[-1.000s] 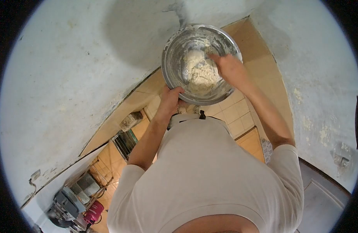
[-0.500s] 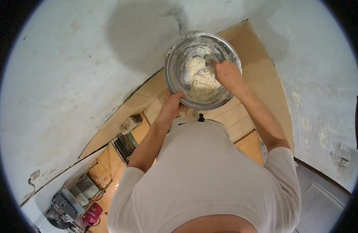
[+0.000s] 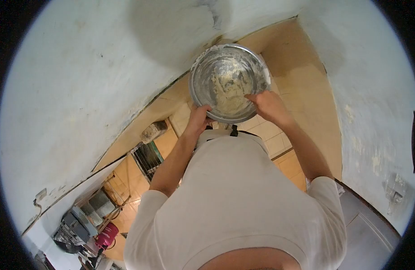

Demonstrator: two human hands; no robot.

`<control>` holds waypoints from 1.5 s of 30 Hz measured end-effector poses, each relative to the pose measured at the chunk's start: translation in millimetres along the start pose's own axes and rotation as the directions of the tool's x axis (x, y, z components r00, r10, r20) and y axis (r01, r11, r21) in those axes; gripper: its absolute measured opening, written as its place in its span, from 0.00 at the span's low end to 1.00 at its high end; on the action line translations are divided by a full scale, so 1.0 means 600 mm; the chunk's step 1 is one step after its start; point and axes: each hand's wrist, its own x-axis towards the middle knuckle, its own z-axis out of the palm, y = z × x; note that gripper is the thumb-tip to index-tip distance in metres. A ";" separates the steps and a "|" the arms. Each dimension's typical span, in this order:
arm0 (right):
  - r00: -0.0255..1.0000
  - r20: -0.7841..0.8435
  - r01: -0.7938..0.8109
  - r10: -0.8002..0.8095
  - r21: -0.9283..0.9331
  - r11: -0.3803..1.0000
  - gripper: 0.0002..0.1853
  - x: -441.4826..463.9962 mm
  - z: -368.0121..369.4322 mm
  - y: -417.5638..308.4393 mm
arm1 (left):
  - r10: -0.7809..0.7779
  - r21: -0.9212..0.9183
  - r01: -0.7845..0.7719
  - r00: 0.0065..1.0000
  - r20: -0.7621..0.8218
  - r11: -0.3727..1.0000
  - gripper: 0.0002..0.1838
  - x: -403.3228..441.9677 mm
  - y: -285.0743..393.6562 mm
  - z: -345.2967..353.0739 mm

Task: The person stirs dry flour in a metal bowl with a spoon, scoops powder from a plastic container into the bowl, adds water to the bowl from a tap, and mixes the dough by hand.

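Note:
A round metal bowl (image 3: 200, 95) is held out in front of my body, with a pale, floury dough mixture (image 3: 232, 90) on its bottom and smears up its inner wall. My left hand (image 3: 199, 118) grips the rim at the lower left, thumb over the edge and the other fingers hidden underneath. At the lower right, my right hand (image 3: 271, 107) is closed at the rim, one digit reaching inside beside the mixture. The rest of its fingers are hidden behind the bowl's edge.
Pale, stained walls (image 3: 72, 90) rise on both sides. Below lies a tiled floor (image 3: 272, 135). A block (image 3: 154, 132) and a dark grate (image 3: 147, 158) are on the left, with a pink gas cylinder (image 3: 107, 235) and metal equipment (image 3: 77, 225) at lower left.
My right hand has drawn back from the mixture to the lower right rim. The bowl looks slightly smaller and has shifted a little left. My left hand keeps its grip.

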 end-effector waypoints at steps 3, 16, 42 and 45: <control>0.986 0.132 -0.103 0.105 -0.025 0.994 0.11 0.004 0.052 -0.020 | -0.034 0.015 0.034 0.999 0.017 0.999 0.28 0.018 -0.015 -0.006; 0.976 -0.015 -0.219 0.219 -0.122 0.968 0.07 0.057 0.126 -0.004 | -0.065 -0.013 0.065 0.997 -0.040 0.998 0.29 -0.005 -0.030 -0.002; 0.951 0.254 -0.155 0.175 -0.095 0.983 0.08 0.048 0.152 -0.048 | -0.181 -0.059 0.177 0.981 -0.074 0.982 0.34 0.045 -0.087 -0.056; 0.961 0.233 -0.135 0.150 -0.078 0.988 0.09 0.038 0.169 -0.048 | -0.186 -0.082 0.182 0.982 -0.044 0.980 0.34 0.060 -0.096 -0.066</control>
